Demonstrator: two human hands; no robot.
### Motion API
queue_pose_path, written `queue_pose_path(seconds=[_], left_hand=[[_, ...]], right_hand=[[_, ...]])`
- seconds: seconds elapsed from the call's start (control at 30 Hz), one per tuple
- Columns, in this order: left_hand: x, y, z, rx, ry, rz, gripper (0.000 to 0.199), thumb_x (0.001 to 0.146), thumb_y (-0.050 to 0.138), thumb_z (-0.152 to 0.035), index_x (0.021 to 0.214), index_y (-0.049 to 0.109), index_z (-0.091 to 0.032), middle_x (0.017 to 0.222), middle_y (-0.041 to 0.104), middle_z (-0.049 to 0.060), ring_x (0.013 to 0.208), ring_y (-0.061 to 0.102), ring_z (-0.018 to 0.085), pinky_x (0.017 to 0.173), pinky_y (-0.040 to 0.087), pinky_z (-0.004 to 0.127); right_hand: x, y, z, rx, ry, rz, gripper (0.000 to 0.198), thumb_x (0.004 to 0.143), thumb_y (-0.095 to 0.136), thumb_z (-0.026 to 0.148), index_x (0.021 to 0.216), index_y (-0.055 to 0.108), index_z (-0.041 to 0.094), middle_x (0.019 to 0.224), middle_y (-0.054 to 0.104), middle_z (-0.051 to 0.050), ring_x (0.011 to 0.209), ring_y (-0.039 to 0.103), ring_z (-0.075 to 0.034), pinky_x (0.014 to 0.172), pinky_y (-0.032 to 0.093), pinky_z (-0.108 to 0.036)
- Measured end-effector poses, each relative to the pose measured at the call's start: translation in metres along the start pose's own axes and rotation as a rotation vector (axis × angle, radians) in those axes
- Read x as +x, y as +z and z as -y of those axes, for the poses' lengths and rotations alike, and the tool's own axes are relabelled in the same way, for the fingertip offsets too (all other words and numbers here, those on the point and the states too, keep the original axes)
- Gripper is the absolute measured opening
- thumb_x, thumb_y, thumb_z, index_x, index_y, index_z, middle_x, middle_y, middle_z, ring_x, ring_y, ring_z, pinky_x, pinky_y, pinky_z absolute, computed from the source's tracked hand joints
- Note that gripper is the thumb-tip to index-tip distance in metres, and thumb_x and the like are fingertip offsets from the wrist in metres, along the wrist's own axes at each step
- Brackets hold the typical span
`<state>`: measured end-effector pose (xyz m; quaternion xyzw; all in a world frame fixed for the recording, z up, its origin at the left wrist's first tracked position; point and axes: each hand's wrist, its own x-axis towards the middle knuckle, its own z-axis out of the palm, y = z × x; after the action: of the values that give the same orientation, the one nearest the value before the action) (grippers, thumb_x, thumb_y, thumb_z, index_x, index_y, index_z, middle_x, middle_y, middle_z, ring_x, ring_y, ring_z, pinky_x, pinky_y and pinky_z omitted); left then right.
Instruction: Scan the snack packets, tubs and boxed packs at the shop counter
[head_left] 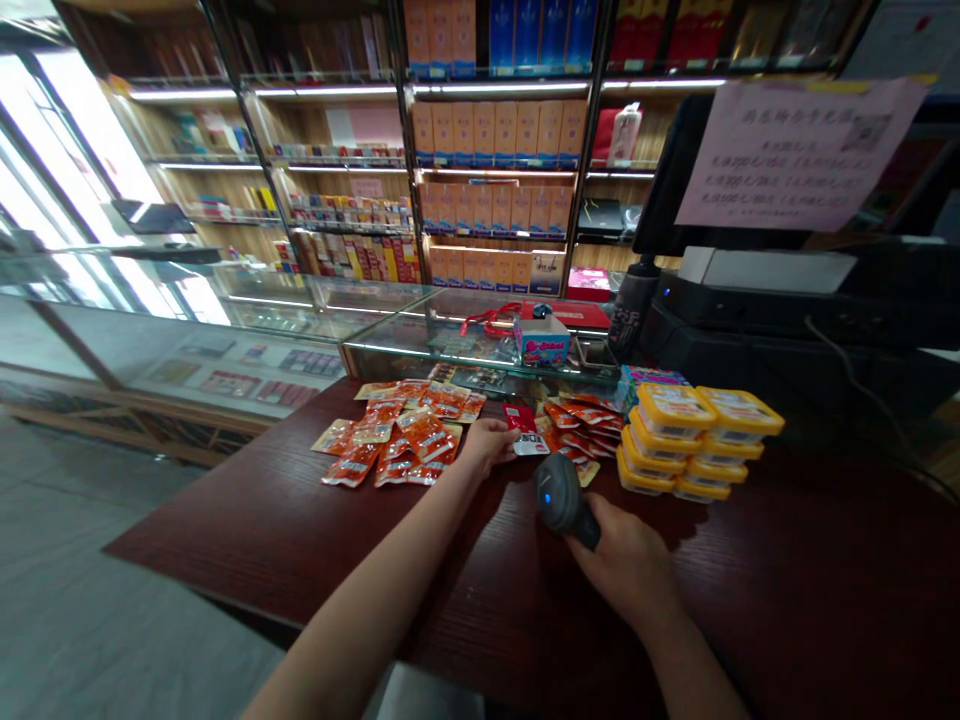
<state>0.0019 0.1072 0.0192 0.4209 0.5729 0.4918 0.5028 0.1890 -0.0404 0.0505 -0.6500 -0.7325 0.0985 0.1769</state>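
Note:
My right hand (628, 562) is wrapped round the handle of a dark grey barcode scanner (558, 492), which shows a small blue light. The scanner's head is tilted up over the table. My left hand (489, 446) has its fingers closed at the edge of a small red and white packet (528, 434) with a printed code on it. To the left of that hand lies a loose spread of orange snack packets (420, 440). More orange packets (585, 425) are heaped just right of the red and white one.
Yellow-lidded plastic tubs (664, 440) stand stacked on the dark wooden table (300, 560) at the right. Behind them is a monitor (667, 190) with a paper sign. A small open carton (544, 340) sits on the glass display counter (397, 335). Shelves of boxes line the wall.

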Motion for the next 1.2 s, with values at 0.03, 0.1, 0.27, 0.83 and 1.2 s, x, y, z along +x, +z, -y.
queue_pose_path(seconds=[0.03,0.1,0.27,0.83,1.2], left_hand=[[-0.007,-0.006,0.003,-0.032,0.021,-0.013,0.021,0.064,0.075,-0.023,0.068,0.056,-0.014,0.052,0.057,-0.002,0.045,0.054,0.009,0.049,0.049,0.023],[-0.020,-0.013,0.012,-0.049,0.113,-0.036,0.024,0.063,0.075,-0.029,0.071,0.058,-0.015,0.056,0.058,-0.002,0.048,0.055,0.009,0.049,0.048,0.022],[-0.033,-0.013,0.030,0.115,0.361,-0.106,0.017,0.067,0.068,-0.029,0.076,0.066,-0.015,0.064,0.063,0.001,0.056,0.055,0.011,0.052,0.043,0.021],[-0.034,-0.010,0.036,0.277,0.429,-0.175,0.009,0.070,0.065,-0.023,0.075,0.068,-0.016,0.070,0.067,0.002,0.063,0.058,0.013,0.060,0.043,0.024],[-0.041,-0.010,0.026,0.108,0.465,-0.208,0.010,0.072,0.062,-0.024,0.077,0.066,-0.016,0.075,0.067,0.002,0.068,0.059,0.013,0.066,0.046,0.024]], right_hand=[[-0.001,-0.001,0.001,0.037,0.003,0.000,0.024,0.083,0.055,0.033,0.104,0.060,0.024,0.088,0.071,-0.004,0.082,0.066,-0.022,0.065,0.040,-0.028],[-0.002,-0.004,0.001,0.173,0.003,-0.003,0.027,0.081,0.057,0.035,0.105,0.061,0.024,0.090,0.071,-0.005,0.085,0.066,-0.022,0.070,0.043,-0.029],[-0.002,-0.006,-0.005,0.646,-0.074,-0.036,0.033,0.073,0.063,0.038,0.101,0.064,0.019,0.096,0.071,-0.006,0.089,0.065,-0.022,0.077,0.049,-0.030],[-0.007,0.004,-0.012,0.975,0.099,-0.020,0.036,0.070,0.065,0.053,0.076,0.055,0.019,0.043,0.046,0.007,0.036,0.041,-0.009,0.038,0.034,-0.022],[-0.001,0.001,-0.013,0.525,-0.017,-0.116,0.038,0.073,0.062,0.044,0.100,0.064,0.018,0.096,0.071,-0.007,0.089,0.065,-0.023,0.079,0.049,-0.031]])
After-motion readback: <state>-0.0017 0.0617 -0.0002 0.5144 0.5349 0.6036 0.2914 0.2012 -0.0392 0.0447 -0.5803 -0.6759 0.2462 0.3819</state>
